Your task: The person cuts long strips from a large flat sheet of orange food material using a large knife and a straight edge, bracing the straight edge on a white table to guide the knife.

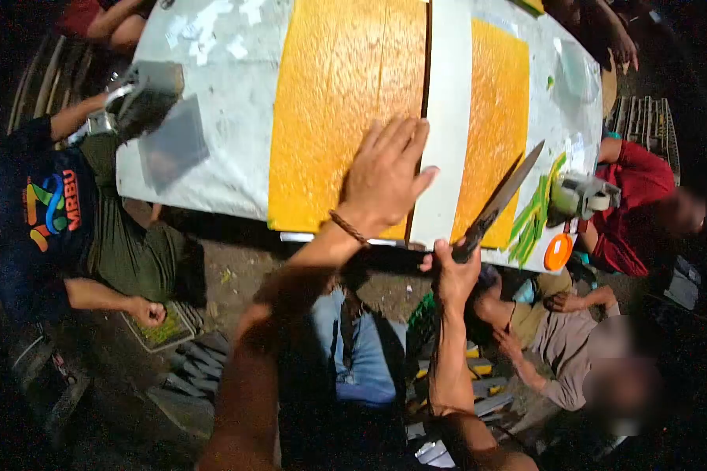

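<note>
My left hand [389, 169] lies flat with spread fingers on a wide textured yellow-orange sheet [330, 94], close to its right edge. In my right hand [454, 275], at the table's near edge, is a knife [517, 179], its blade slanting up and right above a narrower yellow-orange strip [495, 78]. A white band [449, 71] and a thin dark line run between the two orange pieces. Just right of the knife are several green strips [536, 212], with a round orange object [558, 251] beside them.
The pale table [236, 157] bears a grey tape dispenser [155, 88], a translucent sheet [174, 145], white scraps [204, 27] and a second dispenser [585, 195]. People sit at both sides. Below left, a tray [161, 334] holds green bits beside a co-worker's hand [148, 312].
</note>
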Demonstrator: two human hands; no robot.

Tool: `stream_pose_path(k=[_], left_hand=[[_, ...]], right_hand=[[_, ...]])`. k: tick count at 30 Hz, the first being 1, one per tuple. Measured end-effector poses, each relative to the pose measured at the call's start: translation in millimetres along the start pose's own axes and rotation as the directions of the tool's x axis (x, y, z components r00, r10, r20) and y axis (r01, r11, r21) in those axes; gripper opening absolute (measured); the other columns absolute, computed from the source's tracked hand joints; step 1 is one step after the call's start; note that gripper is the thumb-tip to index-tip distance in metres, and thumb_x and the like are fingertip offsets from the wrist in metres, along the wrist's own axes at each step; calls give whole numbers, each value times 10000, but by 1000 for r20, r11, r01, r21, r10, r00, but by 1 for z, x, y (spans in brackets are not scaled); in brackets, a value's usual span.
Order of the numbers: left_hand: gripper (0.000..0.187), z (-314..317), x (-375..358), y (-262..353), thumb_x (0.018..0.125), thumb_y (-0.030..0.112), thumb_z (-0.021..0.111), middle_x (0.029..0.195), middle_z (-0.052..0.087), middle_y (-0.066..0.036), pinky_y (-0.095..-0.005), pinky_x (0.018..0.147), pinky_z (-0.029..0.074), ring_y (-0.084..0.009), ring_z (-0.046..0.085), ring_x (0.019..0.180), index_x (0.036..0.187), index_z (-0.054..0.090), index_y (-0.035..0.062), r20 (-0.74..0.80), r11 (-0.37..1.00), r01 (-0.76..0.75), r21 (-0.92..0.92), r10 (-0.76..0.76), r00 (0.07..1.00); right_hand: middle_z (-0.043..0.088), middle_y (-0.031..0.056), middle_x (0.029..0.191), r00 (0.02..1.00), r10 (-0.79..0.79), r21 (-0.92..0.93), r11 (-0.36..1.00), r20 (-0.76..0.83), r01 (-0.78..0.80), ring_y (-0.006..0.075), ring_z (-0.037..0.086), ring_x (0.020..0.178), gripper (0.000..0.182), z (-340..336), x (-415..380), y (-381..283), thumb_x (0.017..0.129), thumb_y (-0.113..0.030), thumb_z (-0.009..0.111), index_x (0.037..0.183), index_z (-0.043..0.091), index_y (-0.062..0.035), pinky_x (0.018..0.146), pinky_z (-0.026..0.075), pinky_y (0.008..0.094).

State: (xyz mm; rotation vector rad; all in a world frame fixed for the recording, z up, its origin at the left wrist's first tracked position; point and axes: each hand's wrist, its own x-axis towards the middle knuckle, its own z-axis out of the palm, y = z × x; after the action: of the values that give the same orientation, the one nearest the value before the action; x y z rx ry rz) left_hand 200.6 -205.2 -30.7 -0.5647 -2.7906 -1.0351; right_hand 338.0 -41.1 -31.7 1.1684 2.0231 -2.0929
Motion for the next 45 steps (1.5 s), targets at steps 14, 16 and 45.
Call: stream_pose_path(k=[14, 16, 45], left_hand=[[903, 7, 81, 35, 748, 211, 868, 1208, 452, -272, -500, 841, 539, -437, 600, 989, 1492, 392, 23, 211, 954, 300, 7, -295, 932], [905, 5, 83, 35, 746, 208, 868, 1213, 450, -269, -487, 816, 552, -430, 606, 979, 1488, 390, 10, 250, 954, 301, 10, -294, 923], [1306, 1, 121, 40, 595, 158, 949, 926, 658, -353, -521, 809, 551, -519, 664, 931, 1622, 142, 149, 551, 926, 291, 240, -377, 744]], right_hand=[[583, 89, 791, 1000, 3, 16, 1000, 14, -3, 225, 651, 577, 387, 0, 1, 0, 880, -61, 775, 1022, 416, -67, 472, 579, 349], [575, 86, 791, 1000, 5, 23, 1000, 8, -5, 221, 652, 583, 385, -1, 0, -1, 878, -60, 778, 1019, 419, -67, 469, 578, 348], [648, 313, 836, 750, -594, -403, 635, 291, 659, 466, 647, 791, 441, 88, 171, -127, 976, -137, 536, 1373, 530, 54, 721, 514, 505]])
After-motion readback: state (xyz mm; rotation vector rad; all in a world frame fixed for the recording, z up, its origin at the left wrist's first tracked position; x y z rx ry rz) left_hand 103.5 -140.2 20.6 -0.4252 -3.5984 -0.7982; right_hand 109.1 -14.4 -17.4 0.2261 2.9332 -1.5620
